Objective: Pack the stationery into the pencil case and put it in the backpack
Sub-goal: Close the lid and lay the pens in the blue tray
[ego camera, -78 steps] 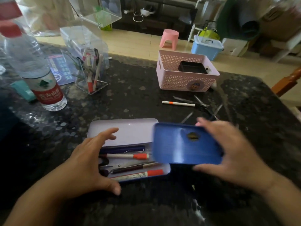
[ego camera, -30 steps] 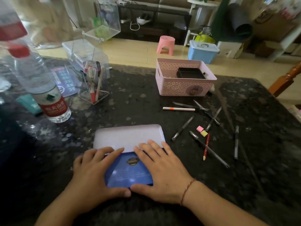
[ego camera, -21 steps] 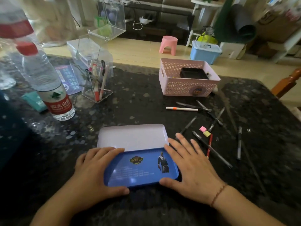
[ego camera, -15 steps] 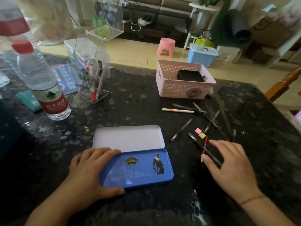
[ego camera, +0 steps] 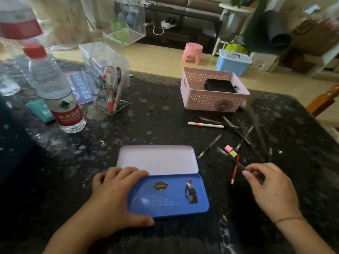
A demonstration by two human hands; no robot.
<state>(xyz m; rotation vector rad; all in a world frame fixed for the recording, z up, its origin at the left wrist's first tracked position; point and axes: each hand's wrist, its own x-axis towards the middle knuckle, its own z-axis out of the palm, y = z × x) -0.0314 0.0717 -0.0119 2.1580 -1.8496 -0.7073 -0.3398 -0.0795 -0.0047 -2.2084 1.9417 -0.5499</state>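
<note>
While my left hand [ego camera: 117, 195] lies spread on the blue case [ego camera: 167, 196] at 6 o'clock, its white lid [ego camera: 157, 159] lies open. At 3 o'clock, my right hand [ego camera: 269, 187] pinches a dark pen [ego camera: 231, 160].

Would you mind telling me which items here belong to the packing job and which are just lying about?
Part of the job:
- pencil case
- dark pen pinched by the right hand
- red pencil
- loose pens
- erasers

Lying about:
- water bottle
- pink basket
- clear pen holder
</note>
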